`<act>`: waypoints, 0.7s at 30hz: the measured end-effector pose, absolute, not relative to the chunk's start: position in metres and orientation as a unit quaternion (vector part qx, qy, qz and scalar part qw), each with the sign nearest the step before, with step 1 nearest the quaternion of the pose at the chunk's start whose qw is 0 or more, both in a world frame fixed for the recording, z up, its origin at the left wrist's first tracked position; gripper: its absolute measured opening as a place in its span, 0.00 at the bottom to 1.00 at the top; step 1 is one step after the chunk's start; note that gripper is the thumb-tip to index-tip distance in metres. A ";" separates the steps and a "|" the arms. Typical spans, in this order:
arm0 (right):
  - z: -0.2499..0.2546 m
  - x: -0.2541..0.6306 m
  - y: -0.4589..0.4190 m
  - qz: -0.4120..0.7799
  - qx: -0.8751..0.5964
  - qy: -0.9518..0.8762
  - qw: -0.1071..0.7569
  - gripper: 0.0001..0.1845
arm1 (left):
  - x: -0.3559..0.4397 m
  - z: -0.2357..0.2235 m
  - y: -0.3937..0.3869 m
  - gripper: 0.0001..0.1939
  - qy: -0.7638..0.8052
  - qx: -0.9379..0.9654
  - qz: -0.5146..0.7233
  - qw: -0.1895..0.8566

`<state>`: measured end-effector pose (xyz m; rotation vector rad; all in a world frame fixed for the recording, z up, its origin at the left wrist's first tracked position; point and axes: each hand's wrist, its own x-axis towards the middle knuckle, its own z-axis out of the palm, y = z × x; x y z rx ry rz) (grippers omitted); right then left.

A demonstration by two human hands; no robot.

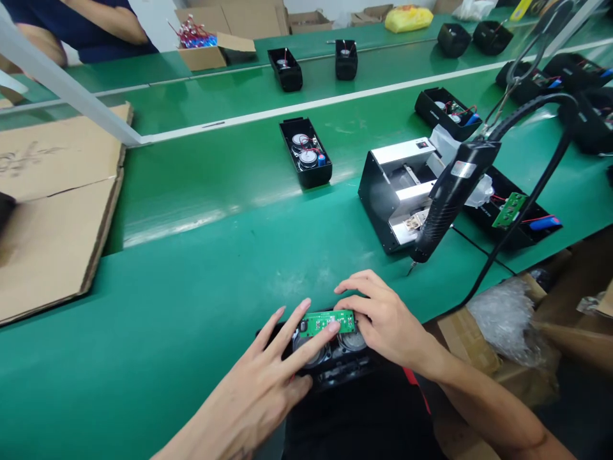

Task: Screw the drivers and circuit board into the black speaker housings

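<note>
A green circuit board [320,324] lies over an open black speaker housing [342,375] at the table's near edge. Two round speakers show inside the housing, one of them the right speaker [353,341]. My left hand [275,377] is spread across the housing's left side, with a fingertip resting on the board. At the board's right end, the fingers of my right hand [383,313] are bent and closed on its edge. The right thumb is partly hidden. An electric screwdriver [453,201] hangs above and to the right of my hands.
A black-and-silver machine [395,191] stands behind the screwdriver. Another open speaker housing [306,153] sits ahead, and several more line the right. Flattened cardboard [52,211] covers the left. Boxes and bubble wrap [502,326] lie below the right edge. Across the table is a person [90,29].
</note>
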<state>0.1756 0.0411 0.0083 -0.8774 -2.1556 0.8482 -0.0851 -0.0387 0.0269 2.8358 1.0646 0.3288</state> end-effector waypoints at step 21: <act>0.007 0.176 0.042 0.320 -0.328 -0.820 0.344 0.22 | -0.074 0.057 -0.046 0.20 0.348 0.934 0.079 -0.003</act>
